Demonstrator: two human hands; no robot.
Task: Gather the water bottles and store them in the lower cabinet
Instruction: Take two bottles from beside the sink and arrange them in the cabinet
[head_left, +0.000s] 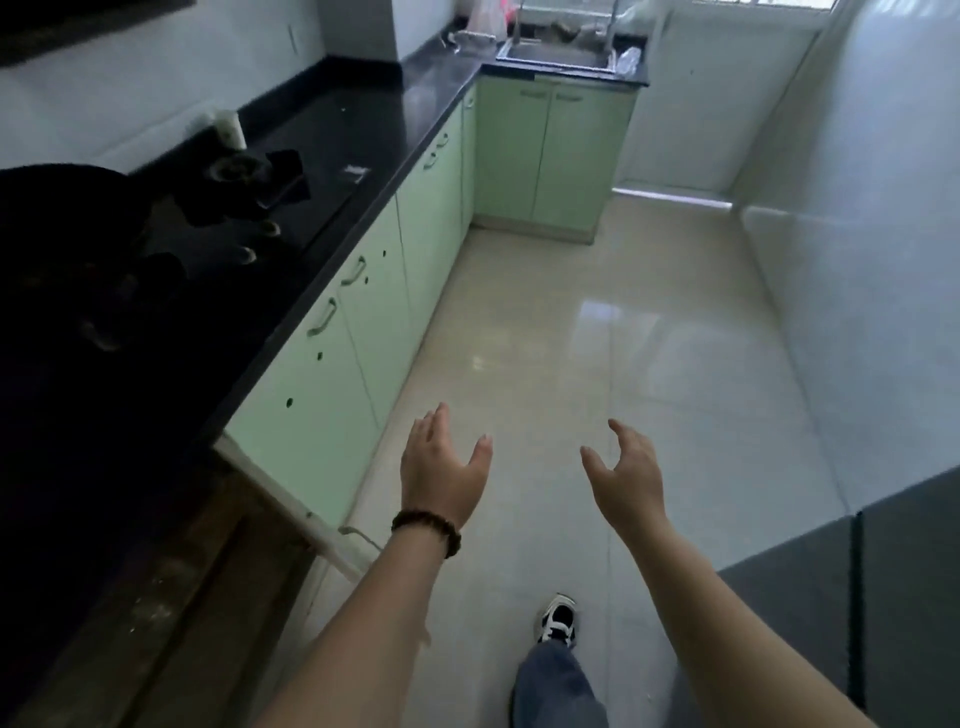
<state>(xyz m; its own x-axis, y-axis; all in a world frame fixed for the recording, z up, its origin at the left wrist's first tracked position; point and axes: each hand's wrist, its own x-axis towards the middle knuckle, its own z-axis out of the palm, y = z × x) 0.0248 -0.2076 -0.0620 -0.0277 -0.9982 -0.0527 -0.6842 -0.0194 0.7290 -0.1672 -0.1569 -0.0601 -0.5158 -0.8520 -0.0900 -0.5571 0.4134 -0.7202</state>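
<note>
My left hand (441, 467), with a bead bracelet on the wrist, and my right hand (626, 473) are both held out over the floor with fingers spread and nothing in them. Pale green lower cabinets (431, 171) run under the black countertop (363, 130) on the left and below the sink at the far end. The nearest cabinet door (306, 431) stands ajar just left of my left hand. A crumpled clear plastic bottle (627, 61) lies on the counter right of the sink. A pale cup-like container (231, 130) stands by the stove.
A black gas stove (234, 176) with a dark pan (67, 218) fills the left counter. The steel sink (556, 54) sits at the far end under a window. Glossy tiled floor (623, 338) stretches ahead. A dark grey block (883, 597) is at the right. My shoe (558, 618) steps forward.
</note>
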